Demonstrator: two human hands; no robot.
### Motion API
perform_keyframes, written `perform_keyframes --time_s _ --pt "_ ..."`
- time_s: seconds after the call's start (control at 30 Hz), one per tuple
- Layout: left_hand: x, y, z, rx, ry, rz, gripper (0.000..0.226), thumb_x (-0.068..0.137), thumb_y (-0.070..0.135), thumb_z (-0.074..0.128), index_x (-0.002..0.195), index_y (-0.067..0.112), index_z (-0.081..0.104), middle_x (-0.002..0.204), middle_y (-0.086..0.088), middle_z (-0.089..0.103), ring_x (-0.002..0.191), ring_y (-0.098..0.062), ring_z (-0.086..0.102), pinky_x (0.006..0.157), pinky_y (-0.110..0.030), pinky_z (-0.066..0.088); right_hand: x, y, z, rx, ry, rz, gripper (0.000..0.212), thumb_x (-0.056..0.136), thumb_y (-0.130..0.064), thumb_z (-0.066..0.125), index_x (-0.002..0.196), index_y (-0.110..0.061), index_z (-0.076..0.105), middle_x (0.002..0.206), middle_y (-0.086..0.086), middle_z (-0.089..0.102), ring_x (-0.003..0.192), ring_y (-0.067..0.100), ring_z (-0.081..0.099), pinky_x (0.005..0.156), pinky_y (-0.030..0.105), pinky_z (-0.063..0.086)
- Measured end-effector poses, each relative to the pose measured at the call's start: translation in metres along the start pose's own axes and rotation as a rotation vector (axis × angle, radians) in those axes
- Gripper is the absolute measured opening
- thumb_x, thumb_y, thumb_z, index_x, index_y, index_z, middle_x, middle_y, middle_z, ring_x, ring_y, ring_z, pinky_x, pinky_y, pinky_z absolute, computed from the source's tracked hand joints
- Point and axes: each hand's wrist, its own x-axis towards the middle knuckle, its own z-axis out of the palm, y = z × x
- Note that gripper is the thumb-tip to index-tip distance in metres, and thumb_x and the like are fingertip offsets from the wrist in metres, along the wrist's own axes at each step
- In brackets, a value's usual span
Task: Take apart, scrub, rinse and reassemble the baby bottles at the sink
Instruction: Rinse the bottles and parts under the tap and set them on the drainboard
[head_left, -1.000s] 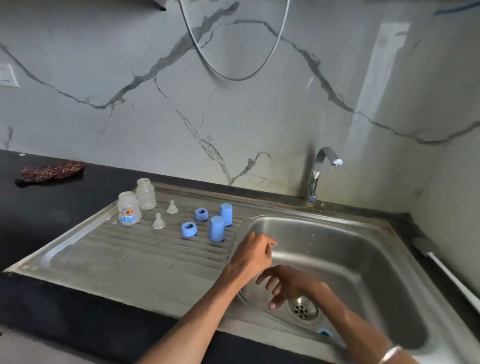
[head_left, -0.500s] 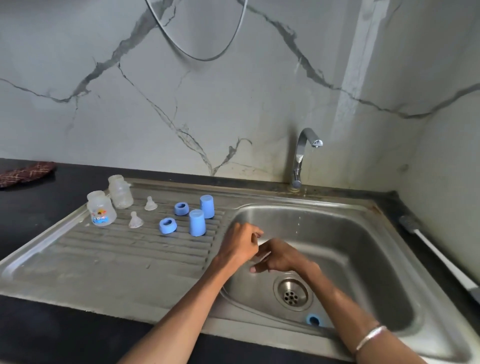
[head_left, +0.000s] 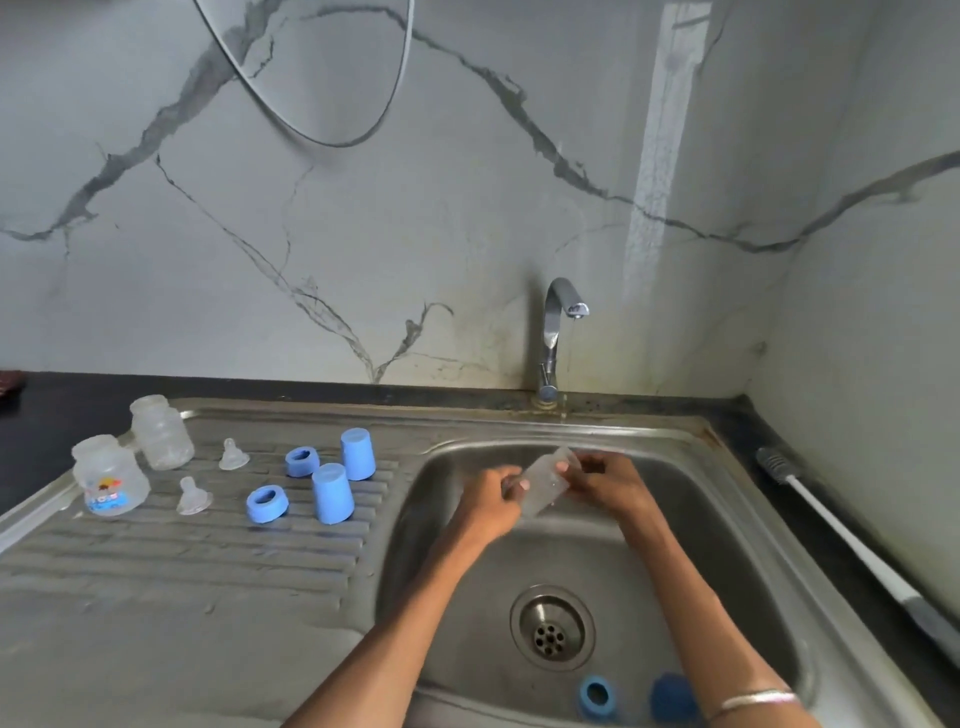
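Note:
Over the sink basin (head_left: 691, 525), both my hands hold a clear baby bottle (head_left: 543, 480) tilted on its side. My left hand (head_left: 491, 499) grips its lower end and my right hand (head_left: 605, 480) grips its upper end. On the ribbed drainboard (head_left: 182, 566) stand two clear bottles (head_left: 110, 483) (head_left: 160, 431), two clear teats (head_left: 193, 496) (head_left: 232, 454), two blue rings (head_left: 266, 503) (head_left: 302, 461) and two blue caps (head_left: 332, 492) (head_left: 357, 453). A blue ring (head_left: 597, 696) and a blue cap (head_left: 670, 699) lie at the near end of the basin.
The tap (head_left: 556, 332) stands behind the basin with no stream showing. A white-handled bottle brush (head_left: 852, 545) lies on the black counter at the right. The drain (head_left: 551, 626) sits mid-basin. A dark cloth (head_left: 8, 382) shows at the far left edge.
My hands have moved up and away from the drain toward the tap, and a clear bottle now shows between them. The camera view has shifted right and down.

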Motion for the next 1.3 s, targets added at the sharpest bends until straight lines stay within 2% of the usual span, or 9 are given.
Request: perform_keyframes --time_s 0.27,0.37,0.5,0.63,0.77,0.87,1.07,1.17,1.3 --pt "0.033 0.014 0.034 -0.228 0.0 -0.016 0.053 0.076 0.012 0.082 0.126 0.014 0.064 0.113 0.001 0.07 0.097 -0.011 0.065 0.077 -0.014 0.047 0.017 0.002 -0.003 0.164 0.102 -0.068 0.028 0.089 -0.024 0.074 0.114 -0.013 0.07 0.107 0.005 0.074 0.099 0.018 0.071 0.086 0.036 0.06" --pt "0.04 0.016 0.046 -0.466 -0.102 -0.073 0.039 0.087 0.009 0.073 0.125 0.008 0.063 0.112 -0.007 0.073 0.097 -0.017 0.071 0.087 -0.032 0.059 0.022 0.004 -0.007 0.155 0.078 -0.071 0.041 0.09 -0.025 0.073 0.129 -0.021 0.062 0.119 0.004 0.069 0.107 0.02 0.067 0.092 0.038 0.057" --pt "0.037 0.024 0.048 -0.818 -0.166 -0.147 0.026 0.1 0.009 0.057 0.125 0.004 0.057 0.118 -0.014 0.069 0.098 -0.027 0.072 0.084 -0.036 0.06 0.024 0.009 -0.003 0.069 0.028 -0.065 0.064 0.089 -0.025 0.072 0.146 -0.034 0.044 0.129 0.007 0.061 0.119 0.022 0.06 0.099 0.036 0.051" --pt "0.036 0.023 0.048 -0.969 -0.179 -0.274 0.021 0.104 0.016 0.049 0.121 0.005 0.056 0.111 -0.017 0.07 0.101 -0.031 0.07 0.083 -0.038 0.059 0.023 0.01 -0.002 0.14 -0.025 -0.014 0.057 0.092 -0.02 0.07 0.143 -0.027 0.047 0.131 0.008 0.061 0.114 0.024 0.063 0.093 0.042 0.057" --pt "0.038 0.023 0.041 -0.966 -0.179 -0.303 0.016 0.103 0.013 0.05 0.105 0.01 0.066 0.097 -0.009 0.069 0.098 -0.026 0.064 0.096 -0.044 0.053 0.021 0.011 -0.005 0.139 -0.009 -0.007 0.05 0.088 -0.014 0.074 0.134 -0.021 0.055 0.126 0.005 0.064 0.11 0.021 0.065 0.077 0.029 0.058" --pt "0.039 0.023 0.038 -0.969 -0.189 -0.301 0.012 0.1 0.018 0.058 0.103 0.011 0.068 0.098 -0.009 0.072 0.097 -0.025 0.066 0.097 -0.044 0.054 0.019 0.007 -0.007 0.183 -0.017 0.009 0.049 0.086 -0.012 0.073 0.131 -0.025 0.059 0.122 0.003 0.068 0.105 0.021 0.068 0.08 0.033 0.059" --pt "0.052 0.018 0.03 -0.828 0.117 -0.071 0.041 0.093 0.016 0.068 0.132 0.027 0.059 0.113 0.002 0.069 0.105 -0.013 0.066 0.095 -0.036 0.054 0.015 0.003 -0.014 0.122 0.011 0.021 0.04 0.081 -0.018 0.075 0.118 -0.032 0.068 0.114 -0.003 0.068 0.102 0.021 0.064 0.084 0.035 0.054" --pt "0.052 0.018 0.029 -0.836 0.108 -0.085 0.019 0.094 0.008 0.066 0.111 0.016 0.071 0.106 -0.004 0.073 0.102 -0.02 0.069 0.091 -0.041 0.058 0.017 0.004 -0.013 0.206 0.079 -0.005 0.038 0.081 -0.02 0.078 0.117 -0.027 0.068 0.114 0.005 0.069 0.103 0.024 0.067 0.082 0.033 0.058" --pt "0.051 0.021 0.029 -0.989 0.1 -0.166 0.022 0.098 0.002 0.057 0.117 -0.004 0.066 0.112 -0.018 0.068 0.104 -0.027 0.066 0.076 -0.026 0.061 0.02 0.006 -0.01 0.24 0.13 -0.084 0.064 0.065 -0.043 0.087 0.123 -0.028 0.064 0.116 0.006 0.07 0.106 0.022 0.068 0.089 0.033 0.057"
